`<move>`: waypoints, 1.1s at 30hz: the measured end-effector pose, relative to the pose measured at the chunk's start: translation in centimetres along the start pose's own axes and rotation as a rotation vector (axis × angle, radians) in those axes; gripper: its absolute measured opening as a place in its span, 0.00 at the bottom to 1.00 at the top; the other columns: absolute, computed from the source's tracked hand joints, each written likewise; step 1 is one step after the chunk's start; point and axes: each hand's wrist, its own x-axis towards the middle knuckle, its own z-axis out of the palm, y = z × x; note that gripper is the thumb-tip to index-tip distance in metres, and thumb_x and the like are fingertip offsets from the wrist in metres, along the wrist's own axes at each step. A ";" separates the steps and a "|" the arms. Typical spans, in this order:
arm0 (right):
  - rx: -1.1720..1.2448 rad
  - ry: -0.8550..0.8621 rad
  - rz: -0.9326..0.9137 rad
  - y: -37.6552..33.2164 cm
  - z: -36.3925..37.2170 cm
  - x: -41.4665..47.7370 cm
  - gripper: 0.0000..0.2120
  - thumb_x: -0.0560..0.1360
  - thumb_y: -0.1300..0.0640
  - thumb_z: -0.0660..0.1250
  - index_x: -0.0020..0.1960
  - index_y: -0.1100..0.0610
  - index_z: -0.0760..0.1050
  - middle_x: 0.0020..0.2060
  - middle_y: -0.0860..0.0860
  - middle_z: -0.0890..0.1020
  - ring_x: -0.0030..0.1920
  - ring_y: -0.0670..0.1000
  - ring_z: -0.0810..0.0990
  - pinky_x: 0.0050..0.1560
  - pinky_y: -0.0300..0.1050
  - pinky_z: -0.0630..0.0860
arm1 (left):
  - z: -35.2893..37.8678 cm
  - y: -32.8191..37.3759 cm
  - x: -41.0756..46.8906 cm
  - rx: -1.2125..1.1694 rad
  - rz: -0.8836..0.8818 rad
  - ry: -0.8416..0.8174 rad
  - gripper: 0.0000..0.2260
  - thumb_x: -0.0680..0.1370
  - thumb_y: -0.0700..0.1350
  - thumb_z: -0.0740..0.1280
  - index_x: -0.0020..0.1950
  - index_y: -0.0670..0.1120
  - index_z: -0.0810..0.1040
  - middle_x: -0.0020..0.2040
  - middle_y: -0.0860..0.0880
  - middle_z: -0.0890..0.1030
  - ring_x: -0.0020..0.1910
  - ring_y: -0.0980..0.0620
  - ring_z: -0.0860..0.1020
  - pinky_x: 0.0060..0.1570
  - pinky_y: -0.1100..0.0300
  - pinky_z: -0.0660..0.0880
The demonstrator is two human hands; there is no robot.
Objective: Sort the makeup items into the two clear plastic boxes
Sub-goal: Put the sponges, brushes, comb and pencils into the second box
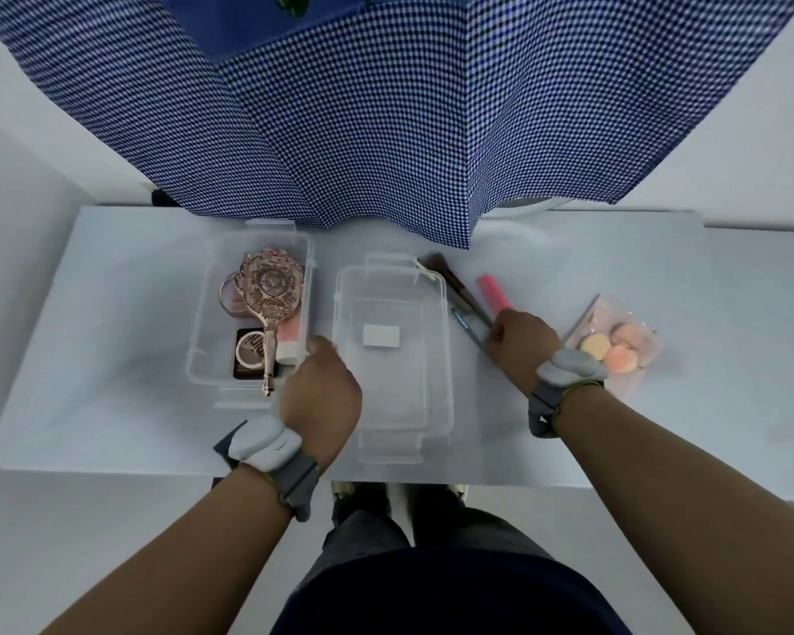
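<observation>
Two clear plastic boxes stand side by side. The left box (202, 323) holds a rose-gold hand mirror (269, 295), a round pink compact (232, 297), a dark compact (248, 355) and a pink tube (289, 336). Only a white label lies in the right box (436, 359). My left hand (322, 391) sits at the left box's near right corner with its fingers curled under and hidden. My right hand (519, 346) is closed over the near end of a pink lip gloss tube (493, 293), right of the right box. Brushes (452, 284) and a blue pencil (466, 325) lie beside that tube.
A clear bag of orange and yellow sponges (615, 346) lies right of my right hand. A blue checked cloth (386, 130) hangs over the white table's (111, 359) far edge. Both wrists wear grey bands.
</observation>
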 end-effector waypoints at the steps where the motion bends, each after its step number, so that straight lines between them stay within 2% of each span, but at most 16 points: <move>1: 0.010 0.017 0.009 0.3 -0.4 0.0 0.09 0.74 0.54 0.64 0.48 0.59 0.76 0.44 0.58 0.83 0.43 0.60 0.82 0.37 0.41 0.66 | 0.2 0.1 0.1 -0.021 -0.014 -0.007 0.14 0.83 0.41 0.53 0.67 0.38 0.65 0.56 0.41 0.82 0.56 0.43 0.82 0.48 0.53 0.77; 4: 0.039 0.088 0.058 1.9 -2.0 -0.1 0.10 0.74 0.54 0.64 0.52 0.59 0.75 0.47 0.58 0.80 0.47 0.61 0.80 0.41 0.44 0.70 | 0.8 -0.2 0.7 -0.094 -0.020 -0.019 0.13 0.82 0.39 0.54 0.66 0.37 0.66 0.57 0.38 0.81 0.56 0.41 0.81 0.49 0.52 0.77; 6: 0.035 0.119 0.121 3.4 -3.1 -0.3 0.13 0.74 0.54 0.65 0.56 0.59 0.74 0.52 0.59 0.79 0.53 0.61 0.78 0.49 0.48 0.74 | 1.2 -0.2 1.1 -0.200 -0.039 -0.011 0.13 0.81 0.37 0.56 0.64 0.35 0.67 0.56 0.36 0.81 0.55 0.38 0.81 0.50 0.50 0.76; 9: -0.008 0.075 0.253 5.9 -4.3 -0.5 0.20 0.73 0.54 0.65 0.62 0.60 0.71 0.57 0.60 0.75 0.59 0.62 0.75 0.57 0.53 0.75 | 1.5 0.1 1.5 -0.298 -0.071 -0.034 0.13 0.79 0.36 0.58 0.63 0.35 0.67 0.55 0.34 0.81 0.55 0.36 0.81 0.51 0.49 0.76; 11: -0.058 0.020 0.321 7.7 -4.6 -0.3 0.25 0.71 0.51 0.68 0.64 0.61 0.70 0.59 0.60 0.75 0.60 0.62 0.74 0.57 0.54 0.75 | 1.7 0.4 1.8 -0.317 -0.101 -0.042 0.13 0.79 0.37 0.58 0.63 0.36 0.68 0.55 0.35 0.81 0.56 0.36 0.80 0.52 0.50 0.76; 16: -0.169 -0.058 0.373 10.4 -4.8 0.6 0.34 0.63 0.41 0.73 0.62 0.59 0.70 0.58 0.58 0.76 0.60 0.60 0.73 0.59 0.52 0.72 | 1.7 1.2 2.7 -0.377 -0.090 -0.015 0.13 0.78 0.33 0.59 0.62 0.33 0.69 0.57 0.33 0.80 0.58 0.35 0.80 0.57 0.47 0.76; 20: -0.195 -0.087 0.420 11.1 -4.8 1.3 0.40 0.59 0.34 0.73 0.61 0.58 0.70 0.57 0.59 0.75 0.59 0.60 0.73 0.60 0.53 0.71 | 1.7 1.6 2.9 -0.401 -0.145 -0.011 0.13 0.79 0.35 0.58 0.63 0.37 0.69 0.59 0.37 0.80 0.60 0.35 0.79 0.61 0.47 0.74; 24: -0.225 -0.013 0.425 10.9 -5.3 1.2 0.37 0.58 0.34 0.72 0.58 0.57 0.71 0.53 0.58 0.74 0.56 0.59 0.74 0.55 0.51 0.72 | 1.9 1.8 2.8 -0.396 -0.162 0.010 0.14 0.79 0.35 0.58 0.64 0.38 0.69 0.60 0.38 0.81 0.60 0.36 0.79 0.60 0.48 0.74; 28: -0.115 -0.015 0.358 10.7 -6.1 1.1 0.26 0.68 0.41 0.69 0.57 0.58 0.74 0.52 0.58 0.75 0.51 0.62 0.79 0.47 0.49 0.74 | 1.9 2.0 2.8 -0.371 -0.165 0.032 0.13 0.79 0.35 0.58 0.64 0.38 0.69 0.59 0.37 0.81 0.59 0.36 0.79 0.59 0.48 0.75; 31: -0.021 -0.072 0.302 9.7 -6.5 1.6 0.16 0.74 0.47 0.66 0.54 0.58 0.77 0.52 0.59 0.78 0.47 0.61 0.79 0.41 0.45 0.70 | 1.8 2.0 2.8 -0.365 -0.177 0.041 0.13 0.79 0.35 0.58 0.64 0.37 0.69 0.60 0.36 0.80 0.59 0.36 0.79 0.60 0.46 0.75; 33: -0.001 -0.044 0.277 8.6 -7.1 1.7 0.15 0.76 0.48 0.64 0.50 0.60 0.77 0.50 0.60 0.81 0.45 0.60 0.78 0.40 0.44 0.66 | 1.8 2.1 2.7 -0.356 -0.154 0.045 0.12 0.80 0.35 0.57 0.64 0.37 0.68 0.59 0.35 0.80 0.59 0.35 0.79 0.59 0.46 0.75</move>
